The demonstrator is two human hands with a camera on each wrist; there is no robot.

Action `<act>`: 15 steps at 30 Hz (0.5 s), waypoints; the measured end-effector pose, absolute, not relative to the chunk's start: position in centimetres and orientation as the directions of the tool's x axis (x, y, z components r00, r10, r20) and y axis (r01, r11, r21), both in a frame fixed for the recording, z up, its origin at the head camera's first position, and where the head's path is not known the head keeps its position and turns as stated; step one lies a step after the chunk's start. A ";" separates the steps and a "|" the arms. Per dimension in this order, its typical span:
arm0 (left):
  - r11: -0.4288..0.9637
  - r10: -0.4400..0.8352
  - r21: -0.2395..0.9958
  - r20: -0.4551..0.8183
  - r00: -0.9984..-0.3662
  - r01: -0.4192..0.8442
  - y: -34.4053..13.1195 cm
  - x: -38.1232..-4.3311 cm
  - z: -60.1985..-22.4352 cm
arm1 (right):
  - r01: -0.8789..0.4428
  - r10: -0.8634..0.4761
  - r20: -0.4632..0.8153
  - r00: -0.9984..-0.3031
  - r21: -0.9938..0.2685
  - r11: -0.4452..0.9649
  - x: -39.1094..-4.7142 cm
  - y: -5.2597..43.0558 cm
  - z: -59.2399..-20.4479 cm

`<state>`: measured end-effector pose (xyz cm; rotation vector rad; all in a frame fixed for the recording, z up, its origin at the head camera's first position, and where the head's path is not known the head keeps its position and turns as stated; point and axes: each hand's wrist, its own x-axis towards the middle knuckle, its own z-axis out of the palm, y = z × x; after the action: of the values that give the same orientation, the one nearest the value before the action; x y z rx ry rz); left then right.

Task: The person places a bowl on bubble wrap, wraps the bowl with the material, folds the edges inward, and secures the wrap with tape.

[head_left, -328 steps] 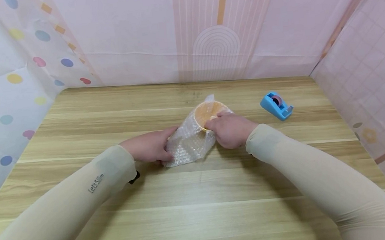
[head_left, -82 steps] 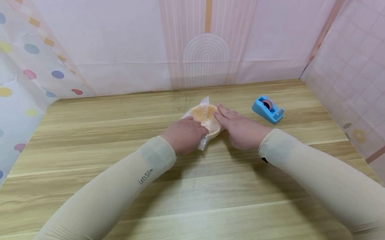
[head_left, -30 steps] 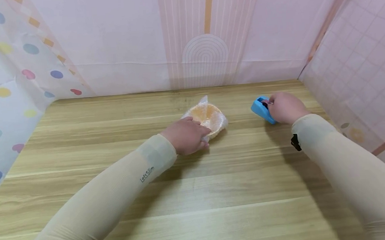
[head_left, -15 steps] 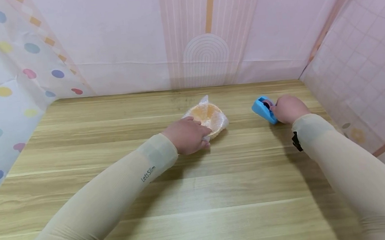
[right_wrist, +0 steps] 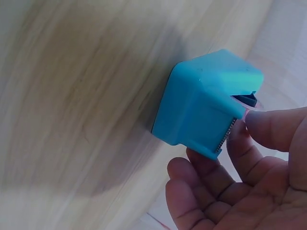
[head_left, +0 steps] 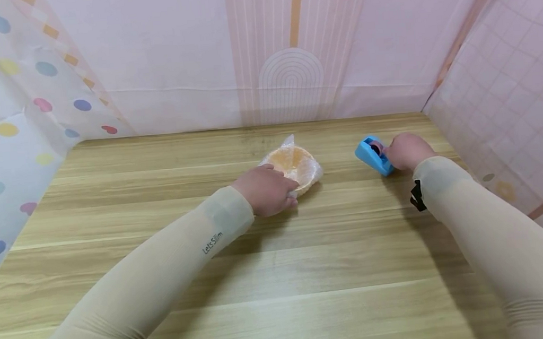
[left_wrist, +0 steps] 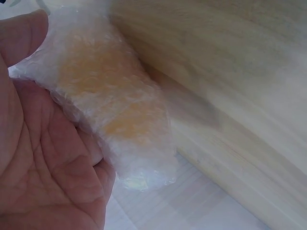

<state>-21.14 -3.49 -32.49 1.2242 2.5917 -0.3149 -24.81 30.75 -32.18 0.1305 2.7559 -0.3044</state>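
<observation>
An orange bowl (head_left: 305, 161) wrapped in bubble wrap (left_wrist: 91, 67) sits mouth up on the table. My left hand (head_left: 266, 191) grips its near left side, fingers over the rim and thumb low on the outside. To the right is a blue tape dispenser (head_left: 368, 155) with a pinkish tape roll (head_left: 376, 148) in it. My right hand (head_left: 409, 150) is at the dispenser's right side. In the right wrist view, thumb and forefinger pinch the tape (right_wrist: 246, 113) just by the toothed cutter (right_wrist: 225, 135), while the other fingers curl beneath the dispenser's front.
The wood-grain table (head_left: 280, 275) runs up to a pink patterned backdrop (head_left: 171, 55). Dotted cloth (head_left: 8, 174) stands at the left and a gridded one (head_left: 524, 91) at the right. A bubble wrap corner (head_left: 289, 140) sticks up behind the bowl.
Earlier both hands were at the bowl, which leaned over with loose wrap. It now sits upright, wrap folded in. My right hand has gone to the dispenser and shifted slightly off the roll.
</observation>
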 end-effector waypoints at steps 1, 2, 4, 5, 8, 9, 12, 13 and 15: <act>0.621 0.723 -0.086 -0.321 -0.612 0.779 -3.5 -21.2 -32.5 | 0.130 0.051 -0.368 -0.929 -0.195 0.972 -24.8 30.7 -32.1; 0.621 0.722 -0.087 -0.322 -0.612 0.779 -3.4 -21.2 -32.5 | 0.129 0.049 -0.369 -0.928 -0.194 0.973 -24.8 30.7 -32.0; 0.620 0.721 -0.090 -0.324 -0.612 0.779 -3.4 -21.2 -32.5 | 0.130 0.048 -0.374 -0.926 -0.195 0.972 -24.7 30.5 -31.9; 0.620 0.721 -0.091 -0.326 -0.612 0.779 -3.4 -21.3 -32.5 | 0.129 0.048 -0.374 -0.926 -0.195 0.972 -24.6 30.4 -31.8; 0.625 0.715 -0.089 -0.335 -0.614 0.776 -3.3 -21.4 -32.5 | 0.128 0.047 -0.377 -0.925 -0.193 0.973 -24.6 30.2 -31.7; 0.625 0.714 -0.088 -0.338 -0.613 0.776 -3.3 -21.4 -32.5 | 0.129 0.048 -0.376 -0.925 -0.195 0.972 -24.6 30.1 -31.7; 0.631 0.711 -0.073 -0.344 -0.613 0.772 -3.2 -21.5 -32.2 | 0.139 0.055 -0.376 -0.925 -0.200 0.970 -24.6 30.1 -31.7; 0.633 0.711 -0.066 -0.345 -0.613 0.771 -3.2 -21.5 -32.1 | 0.146 0.060 -0.375 -0.925 -0.204 0.968 -24.7 30.0 -31.6; 0.636 0.710 -0.055 -0.349 -0.612 0.769 -3.1 -21.6 -31.9 | 0.158 0.071 -0.373 -0.925 -0.208 0.965 -24.7 29.9 -31.6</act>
<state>-21.56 -3.09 -31.95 1.1915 2.5644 -0.2873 -24.72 29.95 -31.64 0.1658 2.7461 -0.3326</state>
